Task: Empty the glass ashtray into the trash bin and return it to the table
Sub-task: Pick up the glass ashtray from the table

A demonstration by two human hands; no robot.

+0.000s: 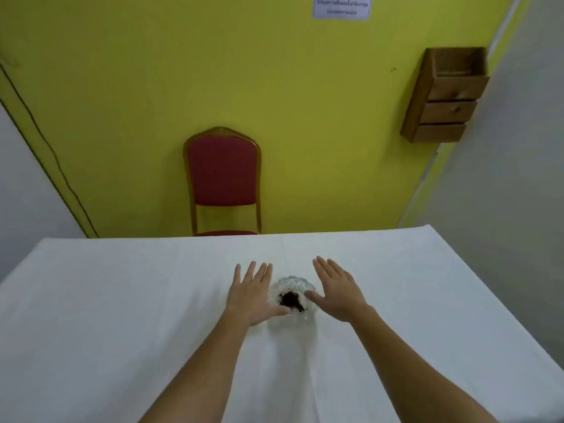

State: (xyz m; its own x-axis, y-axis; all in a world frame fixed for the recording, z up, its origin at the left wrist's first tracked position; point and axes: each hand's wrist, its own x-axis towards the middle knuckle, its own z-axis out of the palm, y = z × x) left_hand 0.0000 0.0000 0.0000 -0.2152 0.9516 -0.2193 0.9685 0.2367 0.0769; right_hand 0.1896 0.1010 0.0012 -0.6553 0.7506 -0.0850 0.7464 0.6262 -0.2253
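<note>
A clear cut-glass ashtray (292, 285) with a dark heap of ash in its middle sits on the white-clothed table (122, 300). My left hand (253, 293) lies flat just left of it, fingers spread, thumb touching the near rim. My right hand (337, 290) hovers flat on the ashtray's right side, fingers apart, thumb at the rim. Neither hand grips the glass. No trash bin is in view.
A red padded chair (222, 175) with a gold frame stands behind the table's far edge against a yellow wall. A small wooden drawer box (445, 96) hangs on the wall at upper right. A dark cable (45, 141) runs down the wall at left.
</note>
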